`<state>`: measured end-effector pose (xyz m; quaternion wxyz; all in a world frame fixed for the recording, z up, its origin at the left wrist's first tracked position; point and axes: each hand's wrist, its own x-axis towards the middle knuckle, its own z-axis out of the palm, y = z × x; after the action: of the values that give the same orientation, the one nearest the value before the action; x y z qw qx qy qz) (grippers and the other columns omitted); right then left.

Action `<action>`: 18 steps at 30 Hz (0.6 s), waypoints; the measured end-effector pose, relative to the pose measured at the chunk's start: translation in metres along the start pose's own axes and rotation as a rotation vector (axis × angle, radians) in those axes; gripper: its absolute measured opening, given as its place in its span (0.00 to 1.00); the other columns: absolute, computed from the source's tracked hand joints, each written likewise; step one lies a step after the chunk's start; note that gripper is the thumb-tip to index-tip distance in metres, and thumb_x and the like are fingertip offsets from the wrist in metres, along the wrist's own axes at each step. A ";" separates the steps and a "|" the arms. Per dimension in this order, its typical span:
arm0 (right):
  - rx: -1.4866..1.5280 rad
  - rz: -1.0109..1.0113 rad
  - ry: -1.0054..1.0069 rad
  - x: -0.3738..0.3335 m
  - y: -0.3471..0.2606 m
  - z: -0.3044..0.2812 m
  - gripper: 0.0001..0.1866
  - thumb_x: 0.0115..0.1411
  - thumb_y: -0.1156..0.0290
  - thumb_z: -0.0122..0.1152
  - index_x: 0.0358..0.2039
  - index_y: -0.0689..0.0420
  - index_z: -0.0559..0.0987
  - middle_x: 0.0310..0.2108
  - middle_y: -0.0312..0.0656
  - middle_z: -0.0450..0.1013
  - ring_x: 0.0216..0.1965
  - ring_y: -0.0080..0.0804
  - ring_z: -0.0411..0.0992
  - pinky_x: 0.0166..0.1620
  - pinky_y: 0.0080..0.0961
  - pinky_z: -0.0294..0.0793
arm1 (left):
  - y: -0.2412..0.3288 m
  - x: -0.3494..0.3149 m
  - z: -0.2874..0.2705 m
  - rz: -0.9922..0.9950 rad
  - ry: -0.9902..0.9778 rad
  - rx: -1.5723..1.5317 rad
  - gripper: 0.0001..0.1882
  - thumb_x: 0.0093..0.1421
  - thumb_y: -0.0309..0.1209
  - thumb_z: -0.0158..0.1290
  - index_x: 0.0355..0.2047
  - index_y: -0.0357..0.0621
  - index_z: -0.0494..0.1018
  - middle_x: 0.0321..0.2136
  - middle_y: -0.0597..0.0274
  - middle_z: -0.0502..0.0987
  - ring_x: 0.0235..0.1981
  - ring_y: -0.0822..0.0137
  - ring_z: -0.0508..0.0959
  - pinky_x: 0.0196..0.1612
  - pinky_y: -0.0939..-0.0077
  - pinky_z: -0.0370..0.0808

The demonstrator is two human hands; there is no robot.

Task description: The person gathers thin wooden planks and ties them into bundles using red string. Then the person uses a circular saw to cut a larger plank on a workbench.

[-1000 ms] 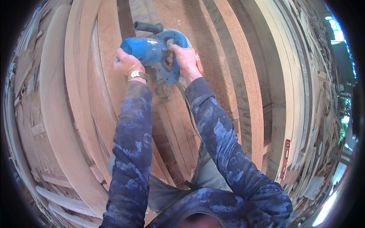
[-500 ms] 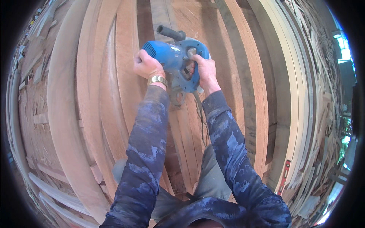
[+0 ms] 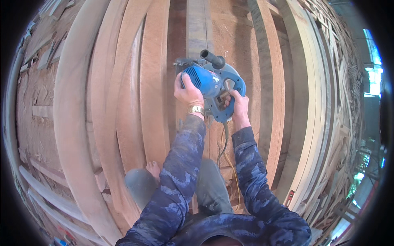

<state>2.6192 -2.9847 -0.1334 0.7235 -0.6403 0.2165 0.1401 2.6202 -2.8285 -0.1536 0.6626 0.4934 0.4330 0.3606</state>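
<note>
A blue circular saw (image 3: 210,85) rests over a long timber (image 3: 199,30) in front of me, its black side handle pointing up and away. My left hand (image 3: 188,92) is wrapped round the end of the saw's motor housing, with the thumb on top. Through the rear loop handle, my right hand (image 3: 239,107) grips the saw, fingers curled inside the loop. A metal base plate (image 3: 184,62) shows at the saw's far left. The blade is hidden beneath the body. From the handle a dark power cord (image 3: 226,141) hangs down toward my legs.
Long planks (image 3: 154,82) run away from me on the left, and pale beams (image 3: 305,123) on the right. A red spirit level (image 3: 290,197) lies at the lower right. Scrap wood (image 3: 43,57) litters the far left. My bare foot (image 3: 153,169) stands among the planks.
The saw, with both hands on it, has come nearer and swung round; its base plate now shows on the far side. The whole view has shifted, and my foot and the orange cord have appeared.
</note>
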 end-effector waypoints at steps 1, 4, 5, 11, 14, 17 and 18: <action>0.000 0.015 0.005 0.000 0.000 0.000 0.08 0.57 0.69 0.60 0.29 0.61 0.76 0.19 0.38 0.70 0.18 0.27 0.69 0.23 0.28 0.70 | 0.001 -0.001 0.000 -0.054 0.003 0.011 0.24 0.65 0.42 0.52 0.45 0.28 0.77 0.43 0.52 0.80 0.42 0.60 0.78 0.49 0.66 0.74; -0.004 0.023 0.005 0.000 0.001 0.002 0.08 0.58 0.69 0.59 0.28 0.61 0.76 0.19 0.38 0.70 0.18 0.27 0.69 0.23 0.28 0.71 | 0.005 0.002 -0.002 -0.252 0.028 -0.013 0.26 0.67 0.46 0.50 0.46 0.29 0.77 0.43 0.52 0.80 0.44 0.59 0.79 0.50 0.65 0.74; 0.000 0.012 0.005 0.000 0.001 0.003 0.08 0.58 0.70 0.59 0.28 0.61 0.76 0.19 0.38 0.70 0.18 0.27 0.69 0.23 0.28 0.71 | 0.006 0.003 -0.002 -0.321 0.040 -0.032 0.27 0.67 0.47 0.50 0.45 0.29 0.77 0.42 0.51 0.81 0.44 0.58 0.79 0.50 0.64 0.74; -0.008 0.058 0.051 -0.001 0.005 0.011 0.13 0.55 0.69 0.61 0.16 0.61 0.75 0.13 0.38 0.71 0.14 0.26 0.69 0.20 0.25 0.68 | 0.013 0.015 -0.011 -0.706 0.027 -0.216 0.35 0.68 0.56 0.44 0.57 0.35 0.69 0.52 0.51 0.76 0.50 0.54 0.78 0.56 0.57 0.72; -0.063 0.101 0.050 -0.001 0.004 0.012 0.12 0.53 0.69 0.62 0.17 0.61 0.75 0.13 0.38 0.71 0.15 0.26 0.69 0.21 0.26 0.69 | 0.015 0.019 -0.014 -0.732 -0.017 -0.165 0.34 0.69 0.56 0.42 0.57 0.35 0.69 0.54 0.51 0.75 0.53 0.53 0.77 0.59 0.54 0.70; -0.007 0.123 0.052 -0.002 0.002 0.014 0.10 0.53 0.70 0.62 0.19 0.61 0.76 0.13 0.37 0.71 0.15 0.26 0.69 0.21 0.26 0.69 | 0.016 0.020 -0.015 -0.745 0.016 -0.112 0.34 0.69 0.56 0.42 0.57 0.37 0.69 0.54 0.52 0.75 0.53 0.53 0.76 0.59 0.54 0.70; -0.020 0.128 0.042 -0.003 0.001 0.013 0.08 0.53 0.71 0.61 0.21 0.62 0.76 0.14 0.38 0.71 0.15 0.25 0.69 0.22 0.25 0.69 | 0.017 0.020 -0.015 -0.764 0.014 -0.148 0.34 0.69 0.56 0.42 0.57 0.37 0.69 0.54 0.52 0.74 0.53 0.53 0.76 0.59 0.54 0.70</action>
<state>2.6180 -2.9712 -0.1317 0.7019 -0.6351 0.2708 0.1750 2.6128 -2.8008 -0.1440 0.7800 0.2449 0.5629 0.1215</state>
